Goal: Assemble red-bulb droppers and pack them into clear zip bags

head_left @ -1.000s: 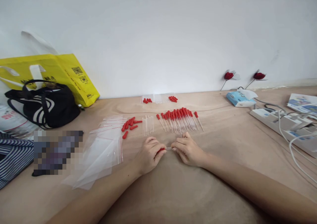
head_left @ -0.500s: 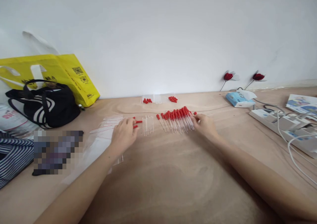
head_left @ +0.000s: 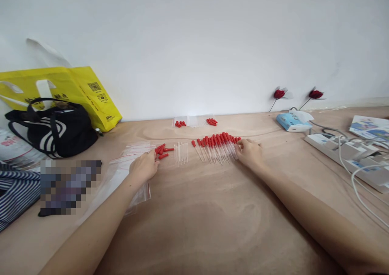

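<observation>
My left hand (head_left: pixel 144 165) bends its fingers to the loose red bulbs (head_left: pixel 161 150) and my right hand (head_left: pixel 249 153) reaches the right end of the row of red-topped droppers (head_left: pixel 217 142), though I cannot tell whether either one grips anything. If my right fingers nudge that end, the row to their left could skew or roll, because the pieces lie so close together. A careless left sweep could push bulbs into the thin clear tubes (head_left: pixel 181 153) between my hands, or drag the plastic bags (head_left: pixel 138 196) beneath it across the tabletop (head_left: pixel 197 214)
</observation>
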The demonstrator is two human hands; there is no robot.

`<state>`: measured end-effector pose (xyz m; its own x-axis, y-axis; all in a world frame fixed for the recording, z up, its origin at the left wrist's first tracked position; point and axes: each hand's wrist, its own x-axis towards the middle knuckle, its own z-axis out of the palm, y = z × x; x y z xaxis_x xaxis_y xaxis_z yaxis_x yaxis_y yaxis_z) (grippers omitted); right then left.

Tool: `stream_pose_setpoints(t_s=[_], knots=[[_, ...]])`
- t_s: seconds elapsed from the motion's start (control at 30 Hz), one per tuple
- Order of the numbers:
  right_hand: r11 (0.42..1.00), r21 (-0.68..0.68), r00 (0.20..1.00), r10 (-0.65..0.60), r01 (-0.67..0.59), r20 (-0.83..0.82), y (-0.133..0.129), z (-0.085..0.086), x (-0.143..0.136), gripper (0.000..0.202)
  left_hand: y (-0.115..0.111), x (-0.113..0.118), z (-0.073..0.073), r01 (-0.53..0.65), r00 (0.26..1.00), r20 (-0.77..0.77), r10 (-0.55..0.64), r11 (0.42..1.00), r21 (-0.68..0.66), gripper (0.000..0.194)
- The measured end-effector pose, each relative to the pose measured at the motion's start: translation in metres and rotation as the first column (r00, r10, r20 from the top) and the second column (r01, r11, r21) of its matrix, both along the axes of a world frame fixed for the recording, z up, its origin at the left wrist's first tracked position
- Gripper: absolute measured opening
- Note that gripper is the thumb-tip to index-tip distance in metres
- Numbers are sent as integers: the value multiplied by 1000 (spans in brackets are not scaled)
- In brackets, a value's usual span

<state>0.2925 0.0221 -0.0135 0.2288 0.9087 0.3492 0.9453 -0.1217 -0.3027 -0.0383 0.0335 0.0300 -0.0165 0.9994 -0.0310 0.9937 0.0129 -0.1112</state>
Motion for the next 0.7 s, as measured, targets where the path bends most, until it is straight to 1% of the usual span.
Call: stream_pose_setpoints(t_s=[0.07,0.13,0.2,0.27,0.37,0.43,0.53,0.7], knots=[[993,59,995,98,-98,-1,-4,6,-21,23,-1,1,1,-8,1000,-3,8,1000,-15,21],[971,39,972,234,-234,-2,-6,12,-51,22,-2,3,3,-10,1000,-7,10,1000,-28,20],[955,-9,955,296,-296,9,-3,17,-84,22,-4,5,5,-6,1000,-11,6,999,-34,19],[949,-84,952,306,-303,15,6,21,-114,23,-7,9,7,-3,1000,-17,2,1000,-22,20],[952,-200,972,234,-231,-6,24,25,-146,26,-13,17,9,50,999,-6,-50,997,56,20],[940,-274,979,200,-202,-35,35,27,-158,26,-17,23,9,120,992,20,-123,987,111,19],[916,-349,980,192,-197,-50,43,28,-165,26,-23,31,6,203,976,56,-212,969,138,16],[903,-390,982,188,-179,-16,44,27,-171,27,-27,37,-9,324,938,70,-340,929,178,14]])
